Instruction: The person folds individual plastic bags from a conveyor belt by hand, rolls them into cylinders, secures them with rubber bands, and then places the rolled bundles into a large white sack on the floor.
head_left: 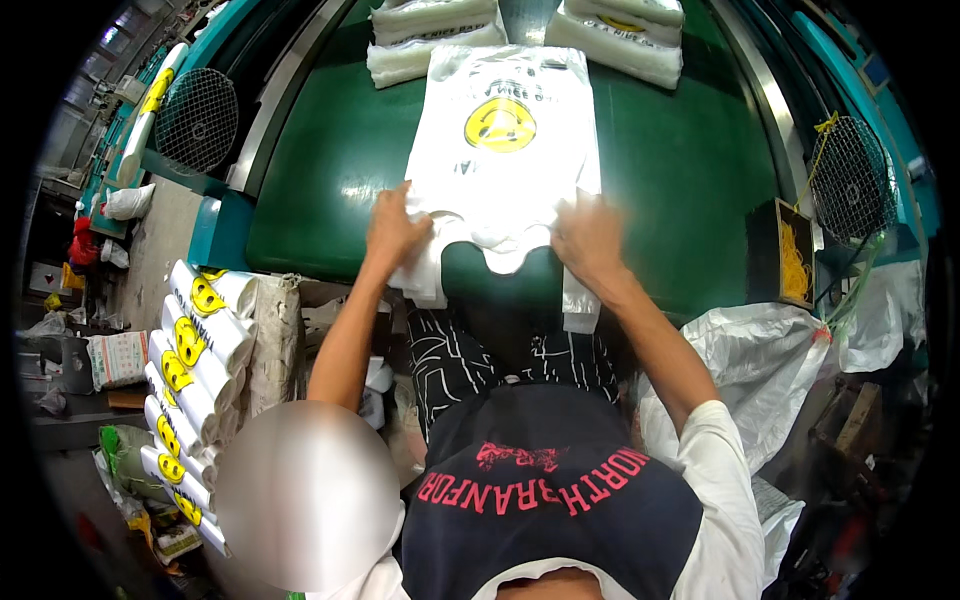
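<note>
A flat white plastic carrier bag [500,185] with a yellow smiley print lies on the green belt in front of me, perhaps with more layers under it. Its two handle strips point toward me, and between them the cut-out edge is bunched up. My left hand [395,235] is closed around the left handle side. On the other side my right hand [588,238], slightly blurred, grips the right handle, whose end hangs down below it over the belt's near edge.
Two piles of folded white bags, a left pile [437,45] and a right pile [620,45], sit farther up the green belt [690,190]. Printed rolls [190,350] are stacked at my left. A box of yellow ties [790,262] stands at right, under one of two caged fans [852,180].
</note>
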The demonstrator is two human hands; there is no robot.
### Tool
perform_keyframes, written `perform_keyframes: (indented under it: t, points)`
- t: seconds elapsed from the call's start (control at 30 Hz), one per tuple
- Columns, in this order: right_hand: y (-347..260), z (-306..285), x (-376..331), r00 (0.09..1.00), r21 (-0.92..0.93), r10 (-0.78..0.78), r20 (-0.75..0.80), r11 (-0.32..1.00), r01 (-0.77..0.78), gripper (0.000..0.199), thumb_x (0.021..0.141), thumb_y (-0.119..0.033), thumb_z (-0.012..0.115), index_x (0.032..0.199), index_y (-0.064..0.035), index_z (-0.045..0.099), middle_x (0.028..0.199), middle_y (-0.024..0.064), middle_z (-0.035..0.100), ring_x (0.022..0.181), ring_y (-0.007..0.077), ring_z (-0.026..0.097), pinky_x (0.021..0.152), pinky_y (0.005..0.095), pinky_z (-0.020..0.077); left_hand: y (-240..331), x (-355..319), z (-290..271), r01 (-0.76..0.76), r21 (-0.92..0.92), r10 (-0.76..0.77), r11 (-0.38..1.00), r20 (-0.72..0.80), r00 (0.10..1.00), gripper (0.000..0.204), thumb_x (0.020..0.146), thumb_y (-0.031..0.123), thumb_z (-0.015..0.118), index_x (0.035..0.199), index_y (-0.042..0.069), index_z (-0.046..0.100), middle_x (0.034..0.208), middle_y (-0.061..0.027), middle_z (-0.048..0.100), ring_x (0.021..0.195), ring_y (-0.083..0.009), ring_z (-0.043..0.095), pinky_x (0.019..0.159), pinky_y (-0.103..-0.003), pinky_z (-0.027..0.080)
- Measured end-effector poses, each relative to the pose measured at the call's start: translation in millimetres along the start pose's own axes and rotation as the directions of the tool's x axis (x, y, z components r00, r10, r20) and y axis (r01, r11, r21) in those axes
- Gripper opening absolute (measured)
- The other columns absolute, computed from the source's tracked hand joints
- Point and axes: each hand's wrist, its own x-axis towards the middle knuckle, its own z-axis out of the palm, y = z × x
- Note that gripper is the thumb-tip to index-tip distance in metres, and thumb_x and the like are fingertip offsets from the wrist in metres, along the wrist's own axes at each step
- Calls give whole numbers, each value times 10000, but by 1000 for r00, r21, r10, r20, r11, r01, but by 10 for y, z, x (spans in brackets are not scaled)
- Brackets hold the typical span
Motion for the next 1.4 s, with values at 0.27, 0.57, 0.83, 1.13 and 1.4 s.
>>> perform_keyframes:
  t: [0.27, 0.57, 0.83, 1.13, 1.4]
  points:
    - [481, -257, 161, 945, 698, 273, 180, 642, -319, 219, 731, -120, 608, 932, -33, 613, 904, 115, 657, 760, 189, 632, 699, 299, 492, 480, 32, -509, -197, -122, 194, 973, -32, 980, 506, 723, 117, 634, 1225, 121, 578, 1131, -139, 578, 1001, -262, 587, 814, -382, 500]
    - [522, -386, -518, 857, 841, 248, 451, 203, -501, 420, 858, -111, 593, 1239, 19, 474, 1172, 147, 537, 853, 162, 638, 745, 278, 523, 282, -696, -212, 540, -817, 62, 205, 561, 826, 429, 810, 97, 667, 1228, 49, 583, 895, 0, 595, 584, -33, 456, 479, -153, 360]
    - [578, -452, -594, 919, 805, 185, 348, 443, -395, 352, 856, -123, 604, 1170, 19, 527, 1055, 97, 573, 760, 99, 591, 676, 234, 485, 286, -1042, -385, 409, -595, 41, 691, 597, 801, 463, 787, 78, 683, 1229, 11, 561, 987, -20, 617, 799, -85, 569, 686, -217, 467]
    - [145, -513, 268, 738, 726, 24, 675, 156, -669, 339, 931, -302, 544, 1054, 11, 588, 867, 110, 619, 662, 126, 596, 555, 264, 514, 854, 30, 147, 204, -700, 256, 685, 493, 832, 429, 942, 332, 466, 1205, 3, 551, 1148, -132, 607, 967, -254, 552, 856, -365, 410]
    - [365, -195, 56, 837, -45, -519, 173, 845, 533, 467, 751, -82, 615, 1211, -78, 532, 1289, 96, 511, 1157, 263, 506, 938, 450, 399, 819, -178, 322, -709, 18, 664, 705, 337, 668, 860, 840, 574, 500, 1442, 29, 217, 1529, -130, 155, 1413, -297, 137, 1124, -499, 143]
